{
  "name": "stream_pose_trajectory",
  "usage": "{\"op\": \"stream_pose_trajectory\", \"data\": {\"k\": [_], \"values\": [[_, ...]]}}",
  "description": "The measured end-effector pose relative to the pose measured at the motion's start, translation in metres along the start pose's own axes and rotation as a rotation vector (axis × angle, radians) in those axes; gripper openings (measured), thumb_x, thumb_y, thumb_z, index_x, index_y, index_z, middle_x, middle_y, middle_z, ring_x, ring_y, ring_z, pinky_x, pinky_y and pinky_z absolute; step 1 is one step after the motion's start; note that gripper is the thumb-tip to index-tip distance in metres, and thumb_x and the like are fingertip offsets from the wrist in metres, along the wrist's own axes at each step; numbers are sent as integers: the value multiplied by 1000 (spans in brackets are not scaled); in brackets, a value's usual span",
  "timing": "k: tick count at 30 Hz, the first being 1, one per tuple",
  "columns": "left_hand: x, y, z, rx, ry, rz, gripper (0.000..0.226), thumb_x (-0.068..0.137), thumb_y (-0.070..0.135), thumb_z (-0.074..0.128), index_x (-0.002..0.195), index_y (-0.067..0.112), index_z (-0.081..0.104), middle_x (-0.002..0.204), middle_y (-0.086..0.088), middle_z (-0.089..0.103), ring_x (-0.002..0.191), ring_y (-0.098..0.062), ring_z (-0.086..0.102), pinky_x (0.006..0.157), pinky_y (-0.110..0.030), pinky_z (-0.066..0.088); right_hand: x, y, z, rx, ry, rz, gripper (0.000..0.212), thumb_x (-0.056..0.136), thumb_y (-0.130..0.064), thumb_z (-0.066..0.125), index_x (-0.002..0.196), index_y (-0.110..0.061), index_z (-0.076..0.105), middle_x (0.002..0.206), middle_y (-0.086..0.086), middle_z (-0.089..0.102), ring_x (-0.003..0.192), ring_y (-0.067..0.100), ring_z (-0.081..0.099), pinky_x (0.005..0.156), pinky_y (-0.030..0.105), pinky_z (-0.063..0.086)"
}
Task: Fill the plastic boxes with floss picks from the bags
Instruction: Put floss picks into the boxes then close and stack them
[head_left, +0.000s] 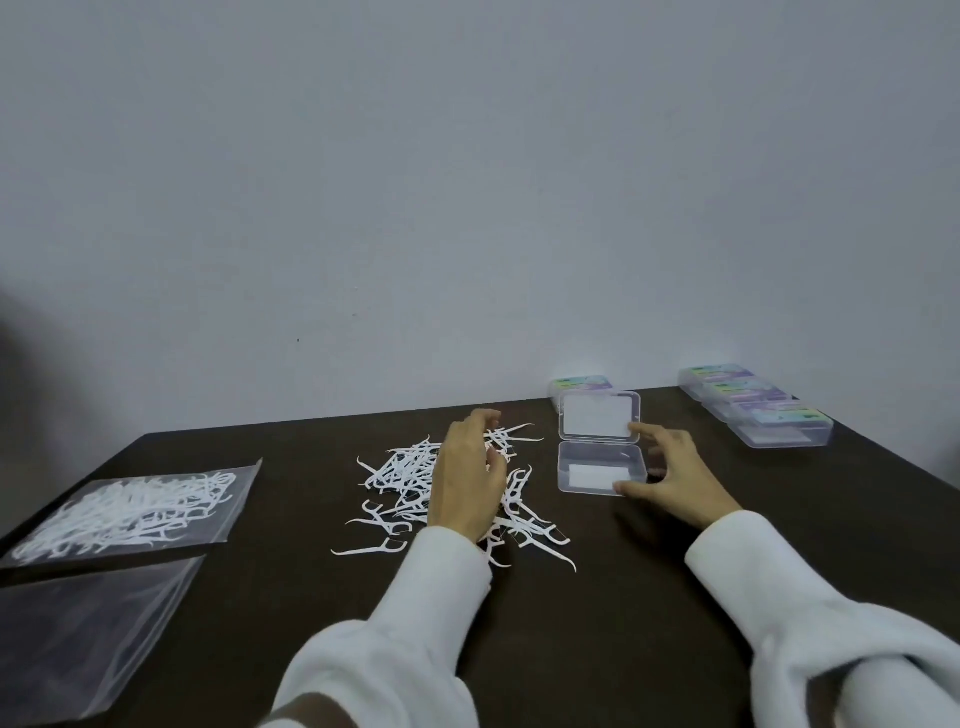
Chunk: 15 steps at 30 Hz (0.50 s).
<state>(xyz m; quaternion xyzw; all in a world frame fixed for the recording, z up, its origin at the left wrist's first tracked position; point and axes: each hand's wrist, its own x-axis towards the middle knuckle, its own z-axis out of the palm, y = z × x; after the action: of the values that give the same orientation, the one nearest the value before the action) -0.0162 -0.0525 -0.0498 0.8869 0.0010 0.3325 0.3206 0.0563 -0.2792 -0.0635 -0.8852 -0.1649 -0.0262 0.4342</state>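
The table (597, 597) carries a full bag (130, 506) and an empty bag (88, 634) at its left edge, three closed boxes (758, 405) at the far right corner. Mid-table, a loose pile of floss picks (410, 467) lies beside the open box (601, 470). The left hand (467, 478) curls its fingers into the pile; whether it has pinched any I cannot tell. The right hand (675, 475), fingers spread, steadies the box. Best gather a small aligned bundle.

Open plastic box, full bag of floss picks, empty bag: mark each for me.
Open plastic box (602, 470): head view, on its clear tray.
Full bag of floss picks (130, 512): head view, on the white picks inside.
Empty bag (83, 634): head view, on its flat clear middle.
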Motion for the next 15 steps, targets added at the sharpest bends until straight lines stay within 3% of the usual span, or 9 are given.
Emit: {"op": "stream_pose_trajectory", "data": {"k": [2,5,7,12,15], "values": [[0,-5,-4,14,-48,16,38,92,4,48,126,20,49,120,2,54,111,-7,51,88,-12,31,-3,-3,0,-73,76,-23,57,79,-20,72,128,-22,45,131,7,32,122,21,40,103,33,37],[-2,-15,-13,45,-134,24,36,92,7,49,124,22,49,119,4,55,112,-7,51,93,-16,35,-10,-11,3,-114,165,-194,31,79,-11,69,105,-18,53,108,3,49,93,11,50,80,16,41],[-4,-24,-22,58,-189,23,32,93,10,49,122,23,51,119,5,56,113,-8,51,96,-19,36,-17,-22,9,-135,130,-297,22,79,-9,67,94,-18,55,95,1,54,82,6,50,71,14,37],[-4,-49,-46,148,-291,1,28,94,16,52,120,24,54,123,7,54,121,-8,45,97,-19,31,-33,-51,35,-297,51,-465,11,83,-27,63,90,-25,55,89,-15,50,81,-1,49,71,9,37],[-5,-62,-58,222,-360,-42,30,94,20,52,124,25,53,131,6,49,128,-8,38,102,-26,32,-39,-63,50,-323,-13,-449,25,86,-39,58,105,-24,55,102,-11,54,90,1,49,81,15,40]]}}
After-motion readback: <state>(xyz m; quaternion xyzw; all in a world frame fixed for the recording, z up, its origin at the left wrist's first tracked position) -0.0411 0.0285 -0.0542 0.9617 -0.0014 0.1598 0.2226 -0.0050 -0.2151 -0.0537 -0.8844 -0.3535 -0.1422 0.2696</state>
